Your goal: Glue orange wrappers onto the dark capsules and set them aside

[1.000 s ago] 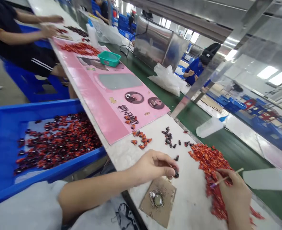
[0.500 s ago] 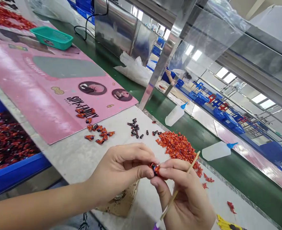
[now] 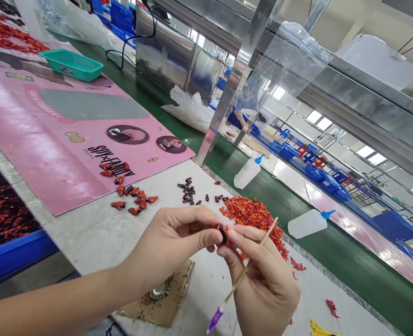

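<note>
Right hand (image 3: 264,282): closed, thumb and fingertips pinching the part (image 3: 223,234); the stick (image 3: 243,274) lies across its fingers, probably stowed there to free the fingertips.
Left hand (image 3: 173,247): closed on the part's other side, seemingly to steady it.
Part: between both hands' fingertips, above the desk (image 3: 87,247); its dark band runs roughly upright in view. Fingertips cover its ends, so which way it points I cannot tell.
Stick: slanted, purple end low and nearer the wearer.
Card (image 3: 176,289): below the left hand, bearing a cap (image 3: 159,291), perhaps to protect the desk.
Bin (image 3: 17,256): left of the desk.
Red heap (image 3: 250,212): beyond the right hand, presumably for easy reach.
Black bits (image 3: 186,189): beyond the left hand.
Basket (image 3: 73,69): far, on the mat (image 3: 45,140).
</note>
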